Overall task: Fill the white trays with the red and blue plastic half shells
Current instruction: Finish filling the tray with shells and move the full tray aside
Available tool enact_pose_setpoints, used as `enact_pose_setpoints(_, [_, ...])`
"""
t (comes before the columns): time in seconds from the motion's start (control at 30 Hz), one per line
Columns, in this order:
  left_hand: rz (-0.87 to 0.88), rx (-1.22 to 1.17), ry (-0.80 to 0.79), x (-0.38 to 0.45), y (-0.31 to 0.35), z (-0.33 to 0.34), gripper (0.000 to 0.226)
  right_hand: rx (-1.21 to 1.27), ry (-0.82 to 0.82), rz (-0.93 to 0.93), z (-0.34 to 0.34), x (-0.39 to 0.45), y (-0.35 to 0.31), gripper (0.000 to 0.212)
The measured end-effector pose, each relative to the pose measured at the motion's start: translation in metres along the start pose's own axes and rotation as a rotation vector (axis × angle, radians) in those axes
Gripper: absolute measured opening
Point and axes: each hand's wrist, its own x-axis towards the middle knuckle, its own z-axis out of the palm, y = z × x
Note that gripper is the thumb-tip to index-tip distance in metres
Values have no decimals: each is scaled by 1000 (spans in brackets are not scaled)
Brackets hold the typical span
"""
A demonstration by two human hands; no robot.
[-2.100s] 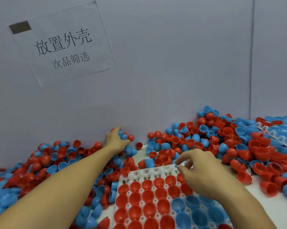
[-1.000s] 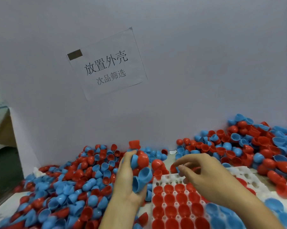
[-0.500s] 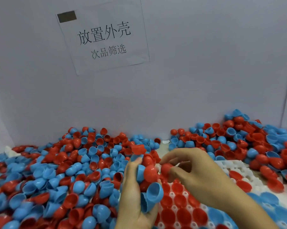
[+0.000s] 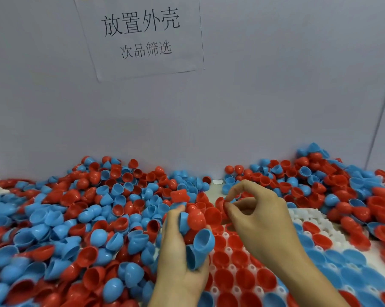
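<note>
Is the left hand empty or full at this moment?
Full. The left hand is cupped around a handful of half shells, red and blue mixed, held above the white tray.

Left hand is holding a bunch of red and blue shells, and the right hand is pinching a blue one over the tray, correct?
Not quite. In the head view the right hand pinches a red shell, not a blue one. The left hand does hold a bunch of red and blue shells beside the tray.

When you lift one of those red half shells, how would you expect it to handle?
Probably light and stiff: the left hand holds several at once, undented. The red half shell pinched by the right hand looks glossy, so possibly slippery. Its rounded back would likely rock or roll.
</note>
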Motion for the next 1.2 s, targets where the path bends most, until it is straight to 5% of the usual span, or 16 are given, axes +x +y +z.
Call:
enact_pose_setpoints(0.37, [41,-6,-2,2,3,5,31,22,20,5,3,0,-1,34])
enact_pose_setpoints(0.63, [117,144,-11,5,7,0,11,-113,-279,11,-8,1,-1,24])
enact_pose_setpoints(1.03, [3,221,-71,3,-9,9,16,-220,-10,18,-44,16,1,18])
enact_pose_setpoints(1.2, [-25,225,-73,1,-13,10,28,-572,57,70,-105,32,16,20])
